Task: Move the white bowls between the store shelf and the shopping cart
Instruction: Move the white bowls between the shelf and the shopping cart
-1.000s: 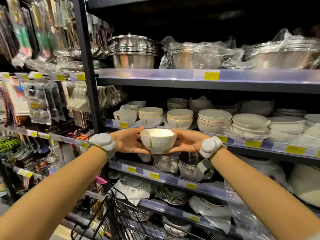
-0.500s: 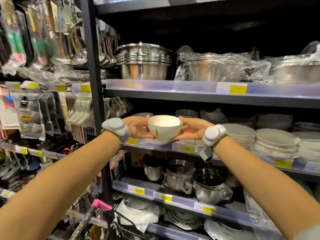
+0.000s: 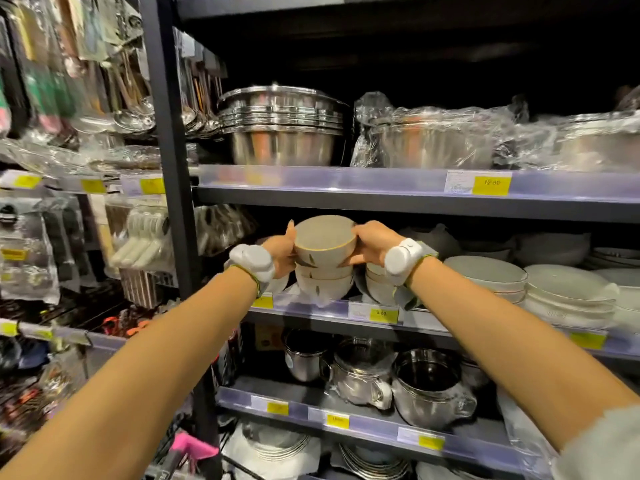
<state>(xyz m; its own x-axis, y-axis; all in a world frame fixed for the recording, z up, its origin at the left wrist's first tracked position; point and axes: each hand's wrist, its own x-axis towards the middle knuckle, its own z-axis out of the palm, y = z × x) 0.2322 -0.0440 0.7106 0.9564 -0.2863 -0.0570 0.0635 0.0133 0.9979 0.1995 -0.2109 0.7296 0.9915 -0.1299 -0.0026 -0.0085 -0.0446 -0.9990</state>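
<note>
My left hand (image 3: pixel 282 251) and right hand (image 3: pixel 372 242) are carrying the white bowl (image 3: pixel 325 239) forward, away from my chest and in under the shelf (image 3: pixel 346 308) above. A second ago it was hanging in open air in front of the shelf edge; now it is sitting on top of the stack of bowls (image 3: pixel 323 280), level, rim up. My arms are reaching out further. My view is lifting: the cart's black wire basket is dropping out of sight below.
</note>
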